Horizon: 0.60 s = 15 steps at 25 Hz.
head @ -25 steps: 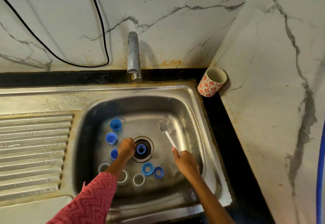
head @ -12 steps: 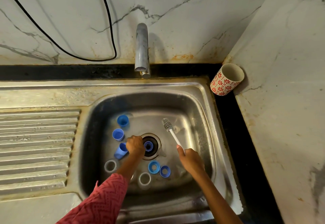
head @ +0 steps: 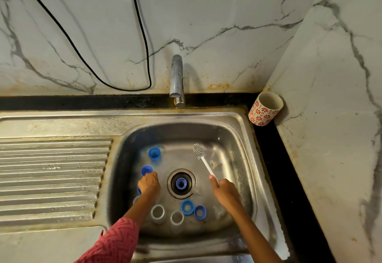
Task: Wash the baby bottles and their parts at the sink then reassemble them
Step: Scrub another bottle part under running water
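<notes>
White marble walls point(head: 206, 4) meet at the far right corner. A black cable point(head: 142, 35) loops on the far wall; black counter point(head: 82, 101) strip below.

caps point(head: 154, 152) crowd basin left, right floor open

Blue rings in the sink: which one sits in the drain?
The blue ring with the dark centre, inside the round metal drain between the two hands. The other two blue rings lie side by side on the sink floor nearer the person.
</notes>
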Each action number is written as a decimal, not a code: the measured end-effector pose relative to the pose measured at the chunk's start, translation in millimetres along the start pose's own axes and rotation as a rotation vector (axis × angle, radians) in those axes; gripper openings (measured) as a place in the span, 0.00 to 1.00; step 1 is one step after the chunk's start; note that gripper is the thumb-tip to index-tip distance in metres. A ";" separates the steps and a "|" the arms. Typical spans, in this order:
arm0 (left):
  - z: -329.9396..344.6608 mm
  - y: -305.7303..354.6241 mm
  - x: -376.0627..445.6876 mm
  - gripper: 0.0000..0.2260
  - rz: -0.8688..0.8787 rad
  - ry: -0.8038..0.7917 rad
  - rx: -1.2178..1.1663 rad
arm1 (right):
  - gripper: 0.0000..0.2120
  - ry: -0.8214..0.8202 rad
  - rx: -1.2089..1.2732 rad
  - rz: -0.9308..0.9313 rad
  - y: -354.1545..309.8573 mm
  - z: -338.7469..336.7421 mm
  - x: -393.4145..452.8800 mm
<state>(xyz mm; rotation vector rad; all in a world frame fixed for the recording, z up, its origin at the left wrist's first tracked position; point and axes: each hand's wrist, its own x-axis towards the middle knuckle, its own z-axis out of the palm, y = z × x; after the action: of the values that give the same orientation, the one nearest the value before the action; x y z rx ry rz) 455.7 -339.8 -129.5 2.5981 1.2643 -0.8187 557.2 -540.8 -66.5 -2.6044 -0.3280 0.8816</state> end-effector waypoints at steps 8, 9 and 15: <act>-8.1 12.7 -10.6 0.11 0.025 0.024 -0.056 | 0.24 0.024 0.038 -0.001 13.6 -2.0 -6.3; -8.9 15.2 -9.6 0.10 0.043 0.018 -0.057 | 0.24 0.018 0.036 0.004 14.6 -0.6 -6.4; -1.3 49.5 7.4 0.12 0.406 -0.239 -0.064 | 0.25 -0.014 0.022 0.030 18.6 15.8 9.3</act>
<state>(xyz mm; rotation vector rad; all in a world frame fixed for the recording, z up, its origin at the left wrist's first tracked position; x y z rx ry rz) 497.6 -365.9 -137.6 2.4860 0.6574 -0.9488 556.4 -550.4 -90.8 -2.5902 -0.2817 0.9093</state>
